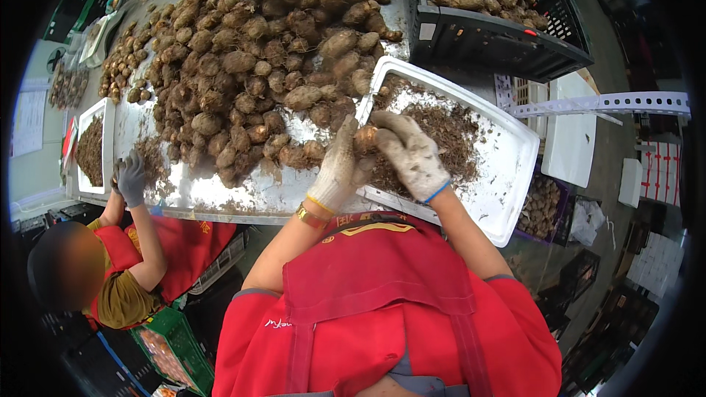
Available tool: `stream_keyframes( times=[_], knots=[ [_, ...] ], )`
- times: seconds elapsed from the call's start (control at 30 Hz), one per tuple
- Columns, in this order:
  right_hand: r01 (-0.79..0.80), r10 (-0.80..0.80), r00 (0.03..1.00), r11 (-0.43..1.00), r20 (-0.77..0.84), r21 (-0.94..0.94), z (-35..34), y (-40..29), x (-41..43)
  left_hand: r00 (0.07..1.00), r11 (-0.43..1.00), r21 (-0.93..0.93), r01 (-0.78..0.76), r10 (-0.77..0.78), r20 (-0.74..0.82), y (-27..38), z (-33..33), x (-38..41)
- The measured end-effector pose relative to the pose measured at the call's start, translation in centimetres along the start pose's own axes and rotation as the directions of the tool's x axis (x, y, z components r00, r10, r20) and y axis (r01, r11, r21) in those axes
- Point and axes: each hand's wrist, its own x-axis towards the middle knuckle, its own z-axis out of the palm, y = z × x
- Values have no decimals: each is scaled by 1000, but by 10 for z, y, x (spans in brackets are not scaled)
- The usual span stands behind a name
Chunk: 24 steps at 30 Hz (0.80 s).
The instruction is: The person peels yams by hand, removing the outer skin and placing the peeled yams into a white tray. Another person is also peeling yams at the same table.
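Both my hands wear soiled white knit gloves and meet over the near left edge of a white tray [499, 198]. Between them is a small brown taro corm [365, 139]. The fingers of my left hand [337, 168] run up along its left side, with the thumb below it. My right hand [411, 154] curls its fingers over the right side of the corm. Loose brown root fibres and peelings [441, 138] lie in the tray under my hands. Beyond my left hand a large heap of hairy taro corms [248, 77] covers the metal table [259, 193].
A black plastic crate [496, 38] full of corms stands behind the tray. At left, a co-worker's gloved hands [131, 176] work beside a smaller white tray [107, 146] of debris. Cleaned-looking small corms [121, 63] lie farther back. A perforated white strip [601, 103] juts in at right.
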Motion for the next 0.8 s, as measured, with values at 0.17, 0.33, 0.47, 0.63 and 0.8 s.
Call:
stream_keyframes(
  times=[0.17, 0.33, 0.47, 0.63, 0.8],
  knots=[
    [-131, 119, 991, 915, 54, 381, 28, -15, 2, 987, 991, 15, -129, 130, -95, -8, 19, -14],
    [231, -233, 972, 971, 33, 55, 24, 6, -5, 939, 923, -226, 312, -263, 221, 17, 6, -27],
    [186, -200, 959, 979, 202, 90, 8, 7, -8, 864, 842, -195, 502, -486, 128, 25, 21, -37],
    [118, -156, 924, 985, 350, 128, -14, 11, -8, 779, 830, -101, 548, -463, 424, 23, 11, -30],
    [-195, -31, 957, 666, 287, 720, -6, 29, -9, 846, 784, -321, 531, -468, 255, 26, 23, -35]
  ],
)
